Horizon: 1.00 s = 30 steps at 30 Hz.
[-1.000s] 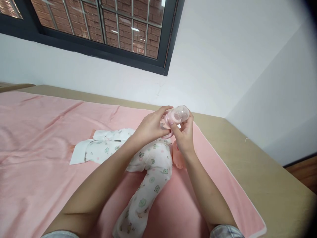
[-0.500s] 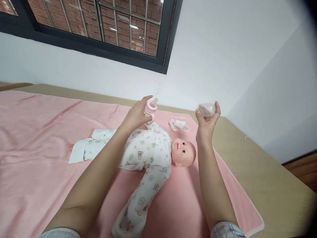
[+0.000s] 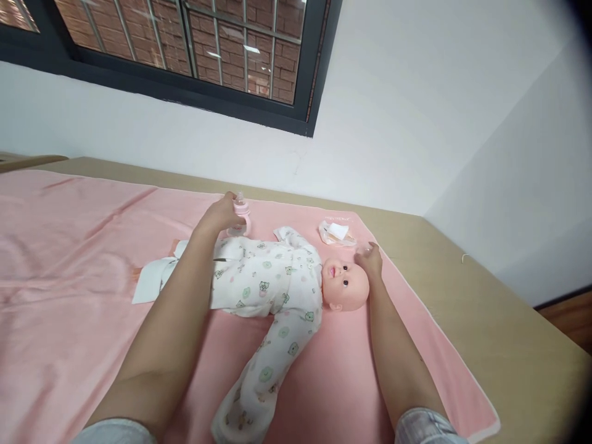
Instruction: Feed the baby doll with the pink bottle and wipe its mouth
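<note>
A pink-collared baby bottle point(image 3: 241, 211) with a clear teat stands upright on the cloth, beyond the doll's waist. My left hand point(image 3: 221, 216) is closed around its near left side. My right hand point(image 3: 371, 262) is down at the cloth just beyond the doll's head, its fingers closed on the clear bottle cap point(image 3: 364, 249), which they partly hide. Between my arms the baby doll point(image 3: 263, 277) lies on its back in a white printed suit, head to the right. My left forearm covers part of its legs.
A small clear packet point(image 3: 337, 232) with something white in it lies beyond the doll's head. The pink cloth point(image 3: 324, 382) covers much of the wooden tabletop point(image 3: 467, 308). A white wall point(image 3: 383, 111) and a barred window point(image 3: 194, 49) stand behind.
My left hand has moved the bottle left and down to the cloth. My right hand has lowered the clear cap from the air to beside the doll's head.
</note>
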Each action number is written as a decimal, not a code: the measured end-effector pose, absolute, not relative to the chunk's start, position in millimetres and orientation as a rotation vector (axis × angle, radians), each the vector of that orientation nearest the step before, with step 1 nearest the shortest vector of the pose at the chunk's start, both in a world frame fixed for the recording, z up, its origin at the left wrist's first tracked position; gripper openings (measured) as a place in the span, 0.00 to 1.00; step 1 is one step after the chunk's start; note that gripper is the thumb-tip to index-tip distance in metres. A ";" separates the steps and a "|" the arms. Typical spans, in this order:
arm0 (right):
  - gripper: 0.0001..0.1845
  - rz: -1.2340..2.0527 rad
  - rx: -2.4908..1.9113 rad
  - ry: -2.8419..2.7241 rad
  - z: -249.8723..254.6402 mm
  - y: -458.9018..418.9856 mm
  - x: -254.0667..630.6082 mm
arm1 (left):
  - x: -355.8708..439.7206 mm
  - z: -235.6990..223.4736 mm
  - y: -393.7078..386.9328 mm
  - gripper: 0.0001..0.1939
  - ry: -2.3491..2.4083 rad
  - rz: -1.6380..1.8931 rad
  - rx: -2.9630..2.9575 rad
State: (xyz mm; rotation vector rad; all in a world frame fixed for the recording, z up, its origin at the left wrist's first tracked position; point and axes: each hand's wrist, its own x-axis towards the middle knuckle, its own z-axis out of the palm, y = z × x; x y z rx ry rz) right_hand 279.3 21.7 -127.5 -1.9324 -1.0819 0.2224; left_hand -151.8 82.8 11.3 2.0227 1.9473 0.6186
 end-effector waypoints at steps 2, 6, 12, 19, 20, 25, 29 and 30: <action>0.41 0.190 -1.954 -1.127 -128.6 23.8 279.8 | -153.3 8.1 83.9 0.38 1.944 0.544 2.026; 0.42 0.190 -1.942 -1.113 -129.7 24.6 279.2 | -154.0 2.8 86.2 0.44 1.978 0.440 2.017; 0.39 0.191 -1.908 -1.078 -131.3 24.2 278.9 | -149.9 4.5 82.5 0.45 2.030 0.304 1.942; 0.39 0.188 -1.864 -1.077 -132.6 24.8 278.8 | -152.9 5.7 81.1 0.45 1.982 0.275 1.959; 0.39 0.186 -1.858 -1.077 -132.8 25.0 278.8 | -154.6 5.7 81.8 0.44 1.973 0.270 1.969; 0.39 0.189 -1.851 -1.067 -133.4 25.9 278.7 | -161.2 6.6 85.5 0.44 1.984 0.239 1.994; 0.38 0.188 -1.849 -1.055 -132.9 25.9 277.7 | -163.0 3.9 88.2 0.38 1.951 0.332 2.011; 0.38 0.185 -1.848 -1.051 -132.6 25.8 277.3 | -163.4 2.8 88.8 0.34 1.928 0.386 2.032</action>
